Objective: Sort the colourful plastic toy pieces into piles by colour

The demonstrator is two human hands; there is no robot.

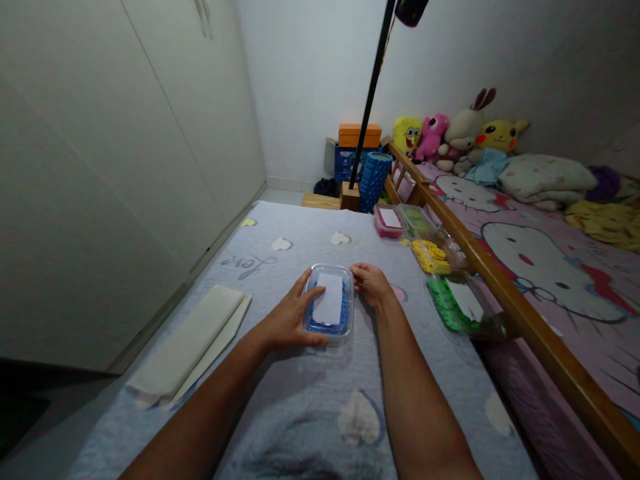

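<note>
A clear plastic container (349, 307) with a lid lies in front of me on the bedsheet. Blue pieces (326, 328) show inside it, beneath a blank white card (327, 303). My left hand (290, 317) grips the container from its left side, one finger reaching over the lid toward the card and the thumb along the near edge. At the far right corner, my right hand (369, 281) is closed with its fingertips pinching the rim. The exact hold of those fingertips is partly hidden.
Folded cream fabric (195, 340) lies at left. Along the wooden bed rail (470, 247) at right sit containers with green (453, 303), yellow (430, 257) and red (389, 221) contents, plus a pale-green one (417, 220). A black pole (373, 93) rises behind the bed's far end.
</note>
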